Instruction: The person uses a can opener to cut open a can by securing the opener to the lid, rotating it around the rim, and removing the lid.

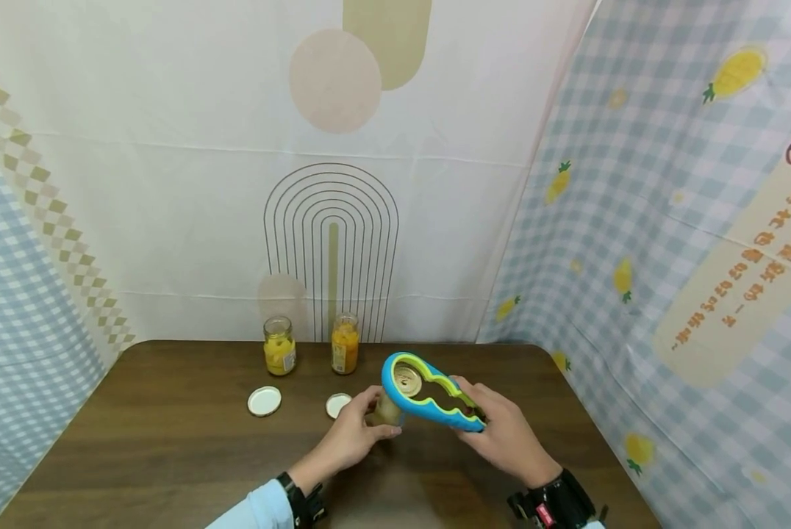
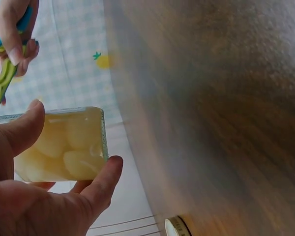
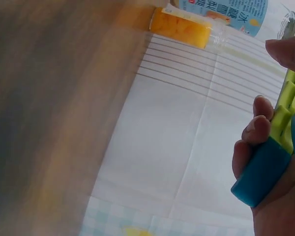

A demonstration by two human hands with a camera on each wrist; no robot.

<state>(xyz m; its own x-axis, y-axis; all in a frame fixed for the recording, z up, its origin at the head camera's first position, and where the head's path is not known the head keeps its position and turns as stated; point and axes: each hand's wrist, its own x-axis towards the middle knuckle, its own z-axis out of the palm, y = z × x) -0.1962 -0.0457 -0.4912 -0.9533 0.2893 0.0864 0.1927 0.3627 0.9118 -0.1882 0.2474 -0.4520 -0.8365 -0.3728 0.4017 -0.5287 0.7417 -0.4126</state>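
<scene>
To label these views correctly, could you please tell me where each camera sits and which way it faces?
Head: worn on the head, facing forward and down at the table; both hands hold a jar and jar opener.
Left wrist: on the left wrist, looking along the left hand gripping the jar.
Right wrist: on the right wrist, looking past the right hand gripping the opener's handle.
Shared: head and left wrist views both show the jar.

Head camera looks forward and down over counter, far off. Left wrist camera sits very near pale jar. Right wrist camera sits near blue opener. Head view shares both.
</scene>
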